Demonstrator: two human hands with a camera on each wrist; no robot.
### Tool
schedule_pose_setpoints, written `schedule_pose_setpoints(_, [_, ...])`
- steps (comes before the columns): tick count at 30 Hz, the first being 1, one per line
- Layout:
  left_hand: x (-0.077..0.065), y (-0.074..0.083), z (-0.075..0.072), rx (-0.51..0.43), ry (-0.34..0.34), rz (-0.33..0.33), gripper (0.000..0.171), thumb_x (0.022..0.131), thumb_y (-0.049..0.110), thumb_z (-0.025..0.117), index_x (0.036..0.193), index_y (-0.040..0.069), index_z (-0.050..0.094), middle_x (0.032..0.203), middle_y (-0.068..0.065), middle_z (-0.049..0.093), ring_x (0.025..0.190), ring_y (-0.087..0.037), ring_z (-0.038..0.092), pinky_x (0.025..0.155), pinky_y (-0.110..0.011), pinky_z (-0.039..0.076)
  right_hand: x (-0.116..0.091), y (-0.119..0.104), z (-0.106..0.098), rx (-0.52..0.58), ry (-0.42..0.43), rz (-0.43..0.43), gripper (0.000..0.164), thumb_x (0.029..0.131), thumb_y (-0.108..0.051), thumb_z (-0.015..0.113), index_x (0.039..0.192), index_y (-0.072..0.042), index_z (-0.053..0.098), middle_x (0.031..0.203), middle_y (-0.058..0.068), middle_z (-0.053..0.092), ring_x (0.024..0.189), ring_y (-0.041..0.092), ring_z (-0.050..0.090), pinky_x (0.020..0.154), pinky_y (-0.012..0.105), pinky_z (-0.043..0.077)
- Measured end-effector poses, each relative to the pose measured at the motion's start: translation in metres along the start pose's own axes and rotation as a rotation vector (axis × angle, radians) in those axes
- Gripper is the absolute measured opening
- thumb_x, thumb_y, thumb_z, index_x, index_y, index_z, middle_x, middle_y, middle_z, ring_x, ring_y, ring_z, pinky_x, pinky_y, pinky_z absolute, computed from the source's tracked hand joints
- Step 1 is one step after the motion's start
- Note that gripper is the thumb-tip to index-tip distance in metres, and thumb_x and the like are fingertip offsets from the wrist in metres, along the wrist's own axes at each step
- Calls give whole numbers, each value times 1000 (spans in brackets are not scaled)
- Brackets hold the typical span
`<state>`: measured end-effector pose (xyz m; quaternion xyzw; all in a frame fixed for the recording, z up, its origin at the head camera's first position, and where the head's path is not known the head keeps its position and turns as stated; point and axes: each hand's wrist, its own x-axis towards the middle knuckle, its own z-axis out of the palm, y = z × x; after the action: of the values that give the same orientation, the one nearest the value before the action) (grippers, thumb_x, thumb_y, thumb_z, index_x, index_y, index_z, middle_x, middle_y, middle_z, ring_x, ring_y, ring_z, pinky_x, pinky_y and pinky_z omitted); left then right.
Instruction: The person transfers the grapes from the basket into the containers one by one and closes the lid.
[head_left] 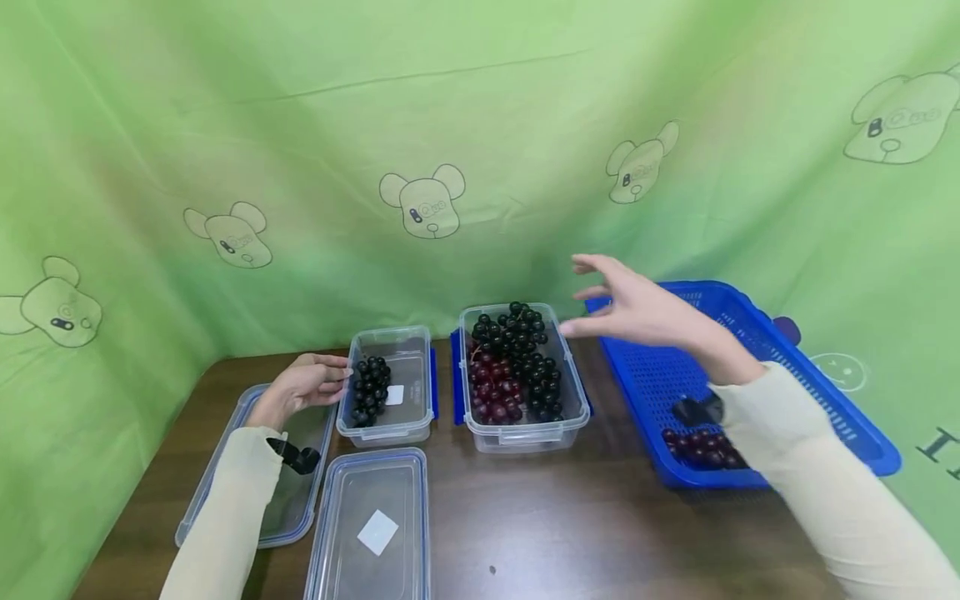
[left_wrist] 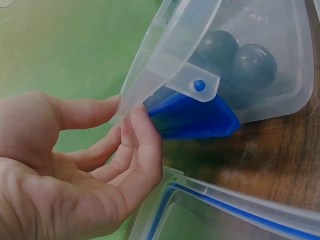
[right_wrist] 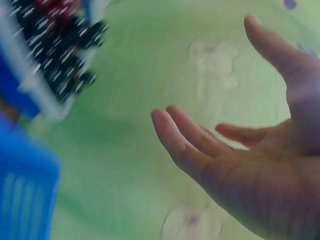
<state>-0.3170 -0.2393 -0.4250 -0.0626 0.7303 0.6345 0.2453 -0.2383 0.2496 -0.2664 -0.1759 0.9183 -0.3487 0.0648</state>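
My left hand pinches the left rim of a small clear plastic container. In the left wrist view, thumb and fingers meet at its rim beside a hanging blue latch. A bunch of black grapes lies along that container's left side. To its right, a larger clear container holds black grapes heaped over and beside red grapes. My right hand is in the air between this container and the blue basket, fingers spread and palm bare in the right wrist view.
The blue plastic basket stands at the right, with red grapes at its near end, partly behind the right sleeve. Two clear lids lie at the left: one lid under the left forearm, another lid in front. Green cloth hangs behind.
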Motion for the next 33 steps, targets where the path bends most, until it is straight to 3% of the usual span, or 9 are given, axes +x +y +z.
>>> schedule_pose_setpoints(5, [-9,-6,-7,19,2,-6,49,106,3,56,151,-9,40,88,5,67,71,-4,62,69,-20,59,-38,45,-11,-59,-59,-33,99,93,-31,82,166,-4,20,167,27,33,142,51,51,104,57,58])
schedule_pose_setpoints(10, [-13,-3,-10,29,6,0,51,106,4,57,152,-9,40,87,6,67,70,-3,62,69,-20,59,-64,82,-13,-194,-84,-47,92,88,-34,86,159,-2,36,159,27,45,137,51,55,97,56,61])
schedule_pose_setpoints(15, [-14,-3,-10,31,8,-1,53,105,4,57,154,-9,39,89,6,68,75,-5,65,71,-21,60,-86,111,-12,-339,-127,-49,93,82,-43,90,153,-1,47,151,26,56,130,47,61,88,44,64])
schedule_pose_setpoints(23, [-15,-4,-15,32,28,-8,51,105,4,58,152,-7,42,88,6,68,74,-5,65,70,-21,59,-99,131,-7,-457,-193,-46,97,72,-40,95,149,1,52,146,30,58,132,56,55,104,71,50])
schedule_pose_setpoints(29, [-16,-5,-15,34,35,-12,50,105,5,58,151,-7,43,87,7,68,74,-5,65,70,-21,59,-100,142,-5,-555,-269,-28,96,64,-27,100,144,4,56,141,34,60,127,58,58,102,71,51])
schedule_pose_setpoints(32, [-15,-5,-13,23,39,-6,51,105,4,58,151,-8,42,88,7,69,75,-5,65,71,-21,59,-102,148,-3,-560,-307,5,94,64,-22,99,144,4,56,141,35,59,121,52,62,97,63,57])
schedule_pose_setpoints(33, [-15,-5,-13,19,38,-5,51,104,4,59,151,-8,42,88,6,69,75,-6,66,71,-21,60,-103,150,-1,-530,-326,31,93,66,-19,99,145,4,55,142,35,57,113,48,67,90,59,61])
